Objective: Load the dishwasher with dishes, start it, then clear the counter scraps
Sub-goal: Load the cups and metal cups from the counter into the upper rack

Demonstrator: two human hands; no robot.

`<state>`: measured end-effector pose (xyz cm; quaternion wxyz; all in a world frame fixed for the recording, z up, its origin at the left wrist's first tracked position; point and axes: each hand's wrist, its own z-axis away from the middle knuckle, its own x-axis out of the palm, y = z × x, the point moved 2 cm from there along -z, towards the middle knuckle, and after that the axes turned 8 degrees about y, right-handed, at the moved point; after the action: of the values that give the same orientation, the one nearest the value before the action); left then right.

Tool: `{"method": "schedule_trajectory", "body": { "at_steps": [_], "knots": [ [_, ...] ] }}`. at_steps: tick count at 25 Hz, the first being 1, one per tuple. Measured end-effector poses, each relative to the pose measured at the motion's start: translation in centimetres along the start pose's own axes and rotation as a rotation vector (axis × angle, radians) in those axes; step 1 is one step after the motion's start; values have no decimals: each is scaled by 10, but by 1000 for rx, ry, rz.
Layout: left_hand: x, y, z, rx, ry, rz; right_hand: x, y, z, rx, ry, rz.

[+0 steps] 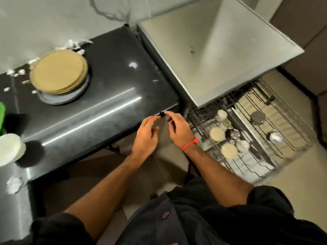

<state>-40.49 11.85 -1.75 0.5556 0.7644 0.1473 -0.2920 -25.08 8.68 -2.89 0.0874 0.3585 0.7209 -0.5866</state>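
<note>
A stack of tan plates [59, 71] rests on dark plates on the black counter [109, 82]. White scraps [75, 44] lie along the wall and at the counter's near left [14, 184]. To the right, the dishwasher [212, 50] has its wire rack [283, 131] pulled out, holding several cups and steel tumblers [217, 134]. Both hands are at the counter's front right corner. My right hand [177, 129] pinches a small dark thing [161, 114] at its fingertips. My left hand [146, 134] has relaxed fingers, its index tip by that thing. The view is blurred.
A white round stack [9, 149] sits at the counter's left edge, with something green [2, 117] above it. The pulled-out rack juts over the beige floor [300, 174] right of my legs. A grey wall [44, 18] backs the counter.
</note>
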Motion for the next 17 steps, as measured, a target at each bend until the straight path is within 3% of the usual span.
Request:
{"method": "schedule_trajectory", "body": {
  "at_steps": [10,17],
  "knots": [
    [-143,-70,11,-345,475,-69,143,-111,-60,-208,-408,-238],
    [-234,-104,36,-572,890,-220,233,-195,-79,-363,-869,-309]
  ]
}}
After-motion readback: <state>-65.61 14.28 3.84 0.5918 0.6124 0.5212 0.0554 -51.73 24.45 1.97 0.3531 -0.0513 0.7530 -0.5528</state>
